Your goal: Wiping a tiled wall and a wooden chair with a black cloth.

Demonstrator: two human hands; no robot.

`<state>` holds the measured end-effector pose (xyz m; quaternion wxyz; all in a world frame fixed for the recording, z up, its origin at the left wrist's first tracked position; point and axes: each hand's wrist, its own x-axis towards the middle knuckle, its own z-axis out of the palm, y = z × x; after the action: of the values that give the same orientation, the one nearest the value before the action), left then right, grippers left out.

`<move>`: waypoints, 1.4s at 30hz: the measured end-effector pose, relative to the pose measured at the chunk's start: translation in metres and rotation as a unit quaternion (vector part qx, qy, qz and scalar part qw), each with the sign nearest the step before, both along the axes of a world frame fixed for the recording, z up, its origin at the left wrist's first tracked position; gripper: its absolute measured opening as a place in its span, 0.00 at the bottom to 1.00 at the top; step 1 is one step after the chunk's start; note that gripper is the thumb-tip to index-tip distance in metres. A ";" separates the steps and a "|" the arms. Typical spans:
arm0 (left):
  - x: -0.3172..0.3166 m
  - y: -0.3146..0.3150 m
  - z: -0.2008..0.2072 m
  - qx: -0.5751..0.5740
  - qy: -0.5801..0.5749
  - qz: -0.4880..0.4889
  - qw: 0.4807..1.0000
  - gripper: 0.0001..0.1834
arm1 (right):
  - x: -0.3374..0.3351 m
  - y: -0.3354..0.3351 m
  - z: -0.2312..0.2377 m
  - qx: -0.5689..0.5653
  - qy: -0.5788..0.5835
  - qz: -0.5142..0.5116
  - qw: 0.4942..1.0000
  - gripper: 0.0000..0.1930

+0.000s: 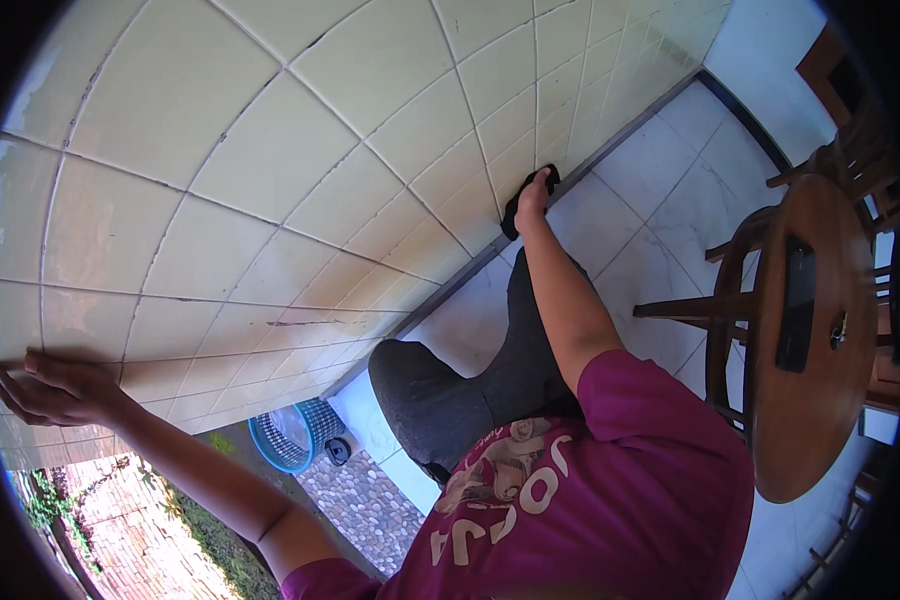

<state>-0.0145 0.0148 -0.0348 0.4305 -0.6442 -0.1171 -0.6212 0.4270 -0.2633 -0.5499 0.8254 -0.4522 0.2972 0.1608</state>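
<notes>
At the far left, my left hand (60, 388) is against the pale yellow tiled wall (270, 150), near the wall's outer edge. Its thumb and fingers are apart and slightly bent, and it holds nothing that I can see. Farther along, my right arm stretches out to the foot of the wall. There my right hand (536, 195) is closed on a soft-looking black thing (512, 215), perhaps a cloth, just above the grey base strip. Part of it is hidden under the hand.
To the right, an oval wooden table (820, 420) carries a dark flat panel (797, 305) and a small object, with wooden chairs (860, 160) beyond. White marbled tiles (660, 170) cover the floor. A blue basket (305, 462) stands near pebbled ground (365, 505) at the lower left.
</notes>
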 end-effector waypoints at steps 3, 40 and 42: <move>-0.003 0.001 -0.001 -0.020 -0.007 0.003 1.000 0.29 | 0.027 0.008 -0.010 -0.057 -0.183 -0.036 0.981 0.50; -0.015 0.019 0.004 0.014 -0.002 0.008 1.000 0.30 | -0.077 0.050 -0.052 0.068 -0.042 -0.018 0.997 0.49; -0.016 0.019 0.004 0.015 0.010 0.019 1.000 0.29 | -0.094 0.055 -0.030 0.107 -0.067 -0.016 0.992 0.48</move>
<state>-0.0300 0.0336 -0.0309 0.4531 -0.6413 -0.1161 -0.6083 0.3328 -0.2082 -0.5801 0.8896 -0.3662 0.2296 0.1474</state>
